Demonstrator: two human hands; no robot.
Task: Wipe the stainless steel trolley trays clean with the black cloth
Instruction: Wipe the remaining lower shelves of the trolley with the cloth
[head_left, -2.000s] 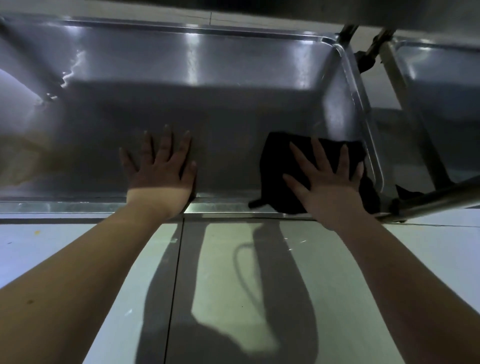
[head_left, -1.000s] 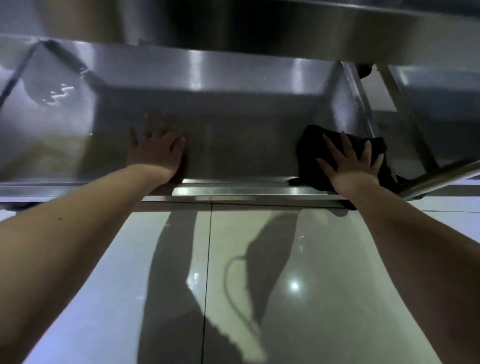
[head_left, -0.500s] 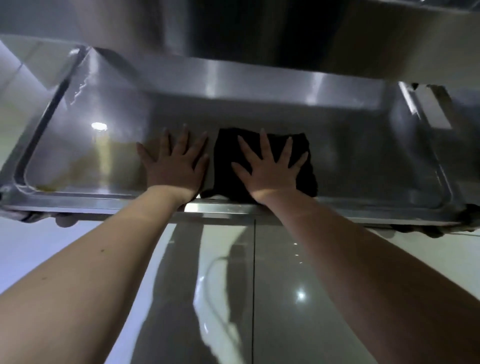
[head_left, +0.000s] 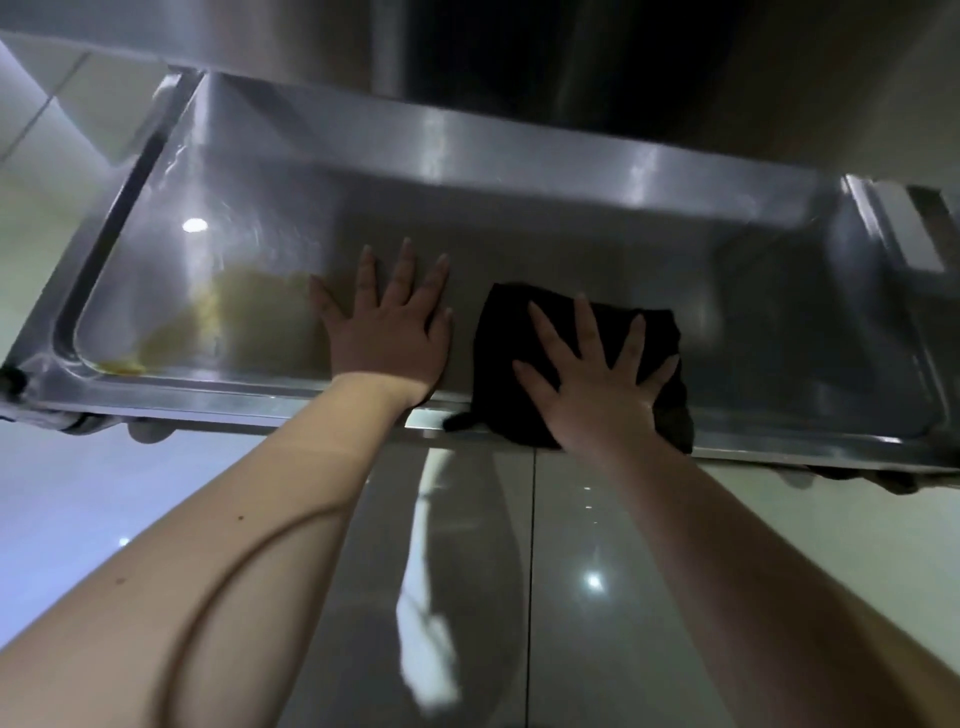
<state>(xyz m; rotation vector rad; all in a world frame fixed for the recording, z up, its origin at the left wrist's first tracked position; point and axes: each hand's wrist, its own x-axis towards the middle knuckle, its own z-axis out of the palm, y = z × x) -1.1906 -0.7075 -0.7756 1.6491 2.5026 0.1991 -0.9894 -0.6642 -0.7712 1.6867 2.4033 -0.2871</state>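
**Cloth dragged back to mid-tray, now drifting right again**

A second ago the cloth (head_left: 501, 332) was jammed into the tray's (head_left: 234, 397) right corner. Half a second ago it had been swept in until it sat just beside the left hand (head_left: 387, 332). Now a small gap has opened between them, so a return stroke to the right is probably being started.

The cloth is pinned flat under the right hand (head_left: 597, 387), fingers straight and spread wide, nothing gripped. Its near edge is draped over the front rim. The left hand hasn't been moved and is pressed flat on bare steel, fingers apart, likely as a brace.

The middle-right floor looks covered by these passes, while the left end looks untouched.

The yellowish patch (head_left: 234, 312) there can't be called as either grime or reflection. The tray's back strip is hidden under the upper shelf (head_left: 519, 62), and the right end is too dim to judge.
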